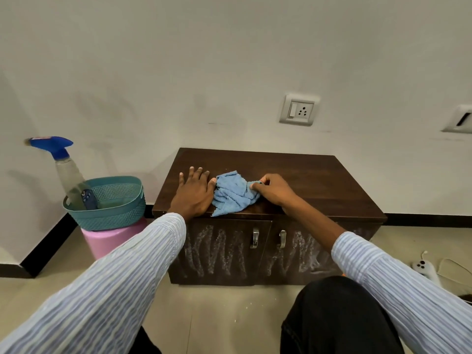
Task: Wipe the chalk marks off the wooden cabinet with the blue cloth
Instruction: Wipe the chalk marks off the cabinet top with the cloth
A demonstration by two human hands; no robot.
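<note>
My right hand (274, 191) pinches a corner of the cloth (233, 194), which lies crumpled on top of the cabinet (319, 180); my left hand (194, 191) rests flat beside it, fingers straight. Chalk (217, 251) covers both doors, so no wiping looks done yet

Teal perforated basket (120, 213) sits on pink stool (112, 241), left of view, near wall corner. Spray bottle (69, 175) with blue trigger head stands tilted inside basket; dark small object (88, 199) beside it, identity unclear. White wall (204, 60) behind, with switch-and-socket plate (299, 110) mounted; second plate (459, 119) partly cut by right edge. Black skirting (48, 247) runs along wall base. Beige tiled floor (217, 315). White extension board (425, 269) with cord lies on floor, far right.
</note>
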